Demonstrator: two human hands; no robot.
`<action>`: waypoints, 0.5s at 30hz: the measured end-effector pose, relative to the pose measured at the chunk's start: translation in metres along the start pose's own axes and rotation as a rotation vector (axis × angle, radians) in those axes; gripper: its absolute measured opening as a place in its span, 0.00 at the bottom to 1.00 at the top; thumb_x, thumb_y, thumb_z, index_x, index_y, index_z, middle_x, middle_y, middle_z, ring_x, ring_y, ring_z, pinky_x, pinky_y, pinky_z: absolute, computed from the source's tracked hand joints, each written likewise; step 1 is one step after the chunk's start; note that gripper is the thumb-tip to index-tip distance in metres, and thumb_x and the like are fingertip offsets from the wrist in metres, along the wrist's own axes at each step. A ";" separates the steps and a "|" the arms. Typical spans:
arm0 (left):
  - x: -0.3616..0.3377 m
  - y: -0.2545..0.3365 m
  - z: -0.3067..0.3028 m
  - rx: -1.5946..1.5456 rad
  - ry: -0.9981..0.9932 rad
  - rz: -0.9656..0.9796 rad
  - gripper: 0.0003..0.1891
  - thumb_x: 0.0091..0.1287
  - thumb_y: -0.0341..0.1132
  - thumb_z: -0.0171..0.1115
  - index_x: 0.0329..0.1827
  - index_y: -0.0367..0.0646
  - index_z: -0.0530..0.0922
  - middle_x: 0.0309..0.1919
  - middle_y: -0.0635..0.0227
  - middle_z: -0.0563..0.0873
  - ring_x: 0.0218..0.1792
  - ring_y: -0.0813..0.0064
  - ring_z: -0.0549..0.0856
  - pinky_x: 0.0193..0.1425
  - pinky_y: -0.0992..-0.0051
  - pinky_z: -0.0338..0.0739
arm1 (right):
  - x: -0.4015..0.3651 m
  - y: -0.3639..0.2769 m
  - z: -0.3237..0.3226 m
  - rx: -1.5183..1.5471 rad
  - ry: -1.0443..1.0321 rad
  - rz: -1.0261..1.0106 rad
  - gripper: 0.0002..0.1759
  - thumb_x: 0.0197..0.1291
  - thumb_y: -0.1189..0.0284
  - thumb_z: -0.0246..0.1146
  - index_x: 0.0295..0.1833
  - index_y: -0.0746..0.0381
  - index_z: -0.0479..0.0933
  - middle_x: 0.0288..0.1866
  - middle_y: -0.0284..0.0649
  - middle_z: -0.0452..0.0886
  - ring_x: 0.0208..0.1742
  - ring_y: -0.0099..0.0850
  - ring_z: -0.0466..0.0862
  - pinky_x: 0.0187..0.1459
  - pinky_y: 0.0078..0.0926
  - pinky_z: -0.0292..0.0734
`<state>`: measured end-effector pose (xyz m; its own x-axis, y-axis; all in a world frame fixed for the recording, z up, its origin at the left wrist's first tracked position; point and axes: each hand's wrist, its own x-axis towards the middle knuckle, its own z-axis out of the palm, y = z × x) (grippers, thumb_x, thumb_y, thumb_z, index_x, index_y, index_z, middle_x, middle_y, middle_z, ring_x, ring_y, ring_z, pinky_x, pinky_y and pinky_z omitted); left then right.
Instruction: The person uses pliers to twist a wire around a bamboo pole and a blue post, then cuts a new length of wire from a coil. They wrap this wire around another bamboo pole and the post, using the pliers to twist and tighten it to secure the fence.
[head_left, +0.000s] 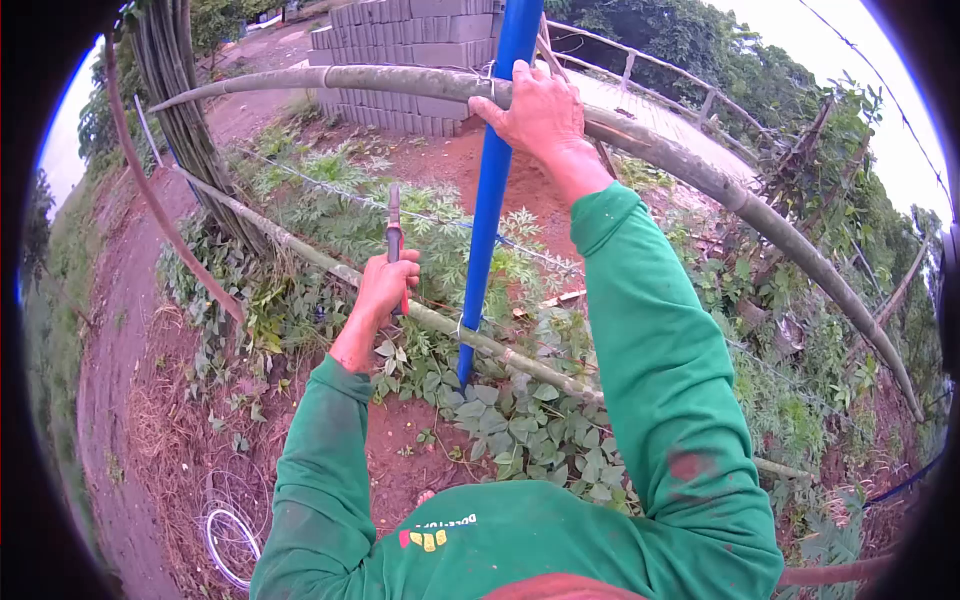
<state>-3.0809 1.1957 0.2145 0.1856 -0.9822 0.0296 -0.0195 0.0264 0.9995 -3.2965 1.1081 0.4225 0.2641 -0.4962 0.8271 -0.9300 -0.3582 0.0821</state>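
Note:
My left hand [383, 287] is closed around a pair of pliers [394, 222], held upright with the jaws pointing up. My right hand [540, 115] grips the upper bamboo pole [400, 80] where it crosses a blue post [490, 190]. Its fingers lie over the top of the pole, and the thumb rests on the near side. A thin wire tie [491, 72] loops around that crossing, partly hidden by the hand. Lower down, a second bamboo pole [435, 318] crosses the blue post, with another wire tie [466, 330] there.
A coil of wire [232, 548] lies on the ground at lower left. Barbed wire [420, 215] runs between the poles. A ribbed, cactus-like trunk [180, 100] stands at left. Stacked grey blocks [410, 45] sit beyond the fence, and leafy plants [530, 420] cover the ground.

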 end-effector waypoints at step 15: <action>-0.041 -0.194 -0.049 0.295 -0.556 -0.463 0.14 0.53 0.37 0.63 0.38 0.37 0.85 0.24 0.66 0.83 0.26 0.75 0.81 0.32 0.71 0.74 | 0.023 -0.019 0.015 0.017 -0.030 0.304 0.35 0.61 0.36 0.50 0.33 0.57 0.84 0.36 0.46 0.86 0.40 0.44 0.86 0.44 0.47 0.78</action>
<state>-3.0368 1.2399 0.0196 -0.2795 -0.8322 -0.4789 -0.3349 -0.3829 0.8609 -3.2685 1.0917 0.4310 -0.0182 -0.6061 0.7952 -0.9633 -0.2025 -0.1764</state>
